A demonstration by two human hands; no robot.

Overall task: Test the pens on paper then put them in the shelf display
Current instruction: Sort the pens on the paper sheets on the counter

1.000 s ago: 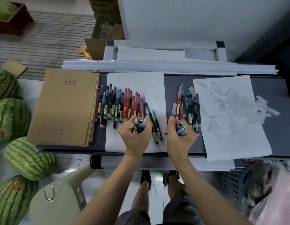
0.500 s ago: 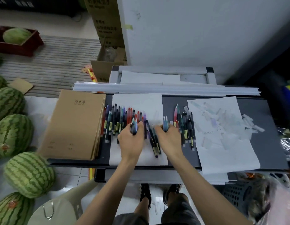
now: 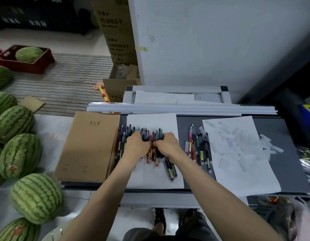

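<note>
Both hands are down on one crowded row of pens point(image 3: 145, 133), too tightly packed to count. The left hand point(image 3: 136, 146) and right hand point(image 3: 168, 145) sit side by side, their fingers point(image 3: 137, 135) curled round pens from that row. Under them lies one plain white sheet point(image 3: 150, 178). Just behind the right wrist lie a few dark loose pens point(image 3: 170, 168). Right of the fingers a second bunch of pens point(image 3: 201, 148) lies on the dark tabletop point(image 3: 189, 126), then one scribbled sheet point(image 3: 246, 171). Left of the fingers sits one stack of brown notebooks point(image 3: 88, 146).
</note>
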